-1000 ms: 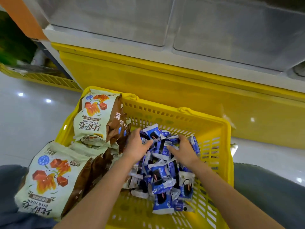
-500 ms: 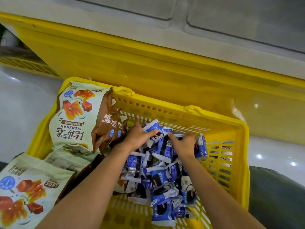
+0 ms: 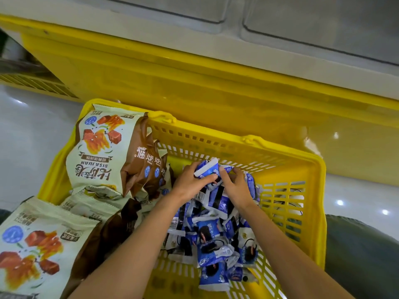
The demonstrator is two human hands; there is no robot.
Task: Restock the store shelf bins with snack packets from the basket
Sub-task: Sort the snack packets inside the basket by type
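Head view. Item: yellow basket (image 3: 237,143), set before the shelf base (image 3: 194,87). I logged small blue packets (image 3: 211,231) heaped in its right half and big snack bags (image 3: 97,152) stacked on the left. Left hand (image 3: 190,186): fingers curled round a raised packet (image 3: 207,169). Right hand (image 3: 235,188): fingers curled over neighbouring packets, apparently gathering a handful for the bins.

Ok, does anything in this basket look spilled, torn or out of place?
Nothing looks torn or spilled. The only oddity: the big cream-and-brown snack bags overfill the left of the yellow basket, and the nearest bag hangs out past its near-left corner. The small blue packets sit in a loose heap inside.
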